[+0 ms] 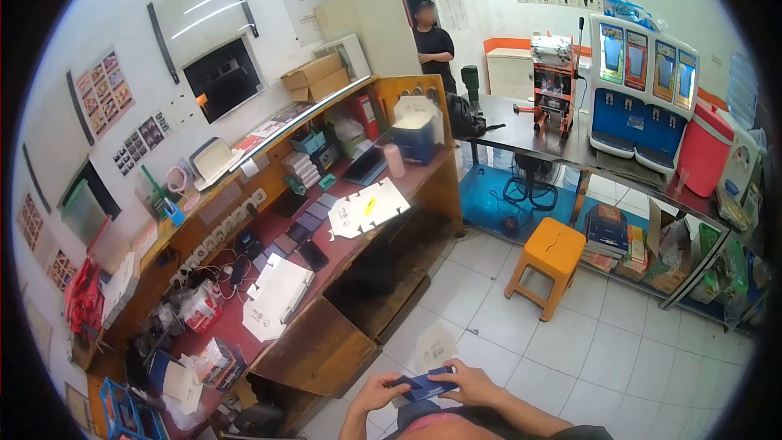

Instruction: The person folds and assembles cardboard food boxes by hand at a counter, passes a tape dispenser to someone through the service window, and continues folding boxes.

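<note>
A small blue-and-white cardboard box (428,387), partly folded, is held low in front of my body. Its pale flap with a faint printed mark stands up on the far side. My left hand (378,395) grips the box's left end, fingers curled round it. At the other end, my right hand (475,384) pinches the upper edge between thumb and fingers. On the red desk to the left lie two stacks of flat white cardboard blanks, the nearer stack (277,297) and the farther stack (368,210), the latter with a yellow item on top.
An orange stool (547,262) stands on the tiled floor ahead. Several phones (312,256) and cables lie along the wooden desk (318,334). At the right, a metal counter (529,126) carries a drink dispenser (639,110) and a red cooler (703,148). A person (433,45) stands at the back.
</note>
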A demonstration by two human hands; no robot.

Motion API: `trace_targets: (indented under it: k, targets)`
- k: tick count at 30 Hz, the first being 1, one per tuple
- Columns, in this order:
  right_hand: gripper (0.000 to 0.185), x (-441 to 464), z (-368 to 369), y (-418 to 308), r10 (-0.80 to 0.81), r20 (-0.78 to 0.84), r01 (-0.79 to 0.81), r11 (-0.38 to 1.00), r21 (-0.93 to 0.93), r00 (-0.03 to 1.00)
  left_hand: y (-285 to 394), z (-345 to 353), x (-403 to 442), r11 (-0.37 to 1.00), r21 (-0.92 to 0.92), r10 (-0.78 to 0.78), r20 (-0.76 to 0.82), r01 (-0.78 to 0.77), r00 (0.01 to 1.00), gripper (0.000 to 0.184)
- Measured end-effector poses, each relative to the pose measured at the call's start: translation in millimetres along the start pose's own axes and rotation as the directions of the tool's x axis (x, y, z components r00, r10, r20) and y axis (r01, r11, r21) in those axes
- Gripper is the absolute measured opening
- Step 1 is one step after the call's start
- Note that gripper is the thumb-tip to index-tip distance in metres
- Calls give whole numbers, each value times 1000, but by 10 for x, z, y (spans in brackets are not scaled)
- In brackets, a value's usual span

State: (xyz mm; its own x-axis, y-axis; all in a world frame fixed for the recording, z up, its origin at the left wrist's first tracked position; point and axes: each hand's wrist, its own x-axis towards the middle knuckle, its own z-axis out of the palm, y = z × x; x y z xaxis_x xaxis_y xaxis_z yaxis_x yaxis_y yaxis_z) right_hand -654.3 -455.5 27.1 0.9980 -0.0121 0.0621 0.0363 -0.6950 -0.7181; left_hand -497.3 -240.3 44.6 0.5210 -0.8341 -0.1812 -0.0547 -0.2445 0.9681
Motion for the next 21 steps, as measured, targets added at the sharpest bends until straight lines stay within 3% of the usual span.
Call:
trace_targets:
  k: [1,2,4,5,6,8,10,14,18,20,21]
  targets:
    - [46,23,-25,-46,-40,22,41,999,-23,999,44,67,46,989,113,99,-26,-95,995,18]
    - [46,45,-21,-68,-34,25,35,999,-21,999,73,108,80,990,108,95,-23,-92,995,18]
    - [44,88,-29,-89,-96,-42,94,994,-47,994,95,176,147,901,401,240,-138,-167,961,22]
    - [44,88,-74,-111,-95,-45,92,994,-51,995,48,196,173,927,355,216,-245,-120,945,25]
    - [45,82,-139,-151,-70,-47,66,995,-75,996,40,215,184,926,355,224,-242,-128,944,25]
    - [45,92,-169,-156,-43,-51,38,994,-104,998,42,269,174,957,289,115,-469,29,876,24]
    - [47,124,-109,-99,-157,-71,147,981,-127,985,34,324,182,955,294,144,-410,-18,901,23]
    - [46,152,-92,-75,-170,-33,165,979,-120,985,6,378,175,933,343,194,-235,-105,952,25]
    - [58,205,-98,-162,-101,17,102,993,-60,995,62,297,147,904,429,88,-172,-6,981,36]
    - [64,254,-47,-167,-58,46,60,998,-24,997,-106,232,119,775,604,341,-151,-186,928,54]
    - [65,296,33,-113,-51,-22,51,999,15,998,-183,217,99,783,596,336,-168,-176,927,54]
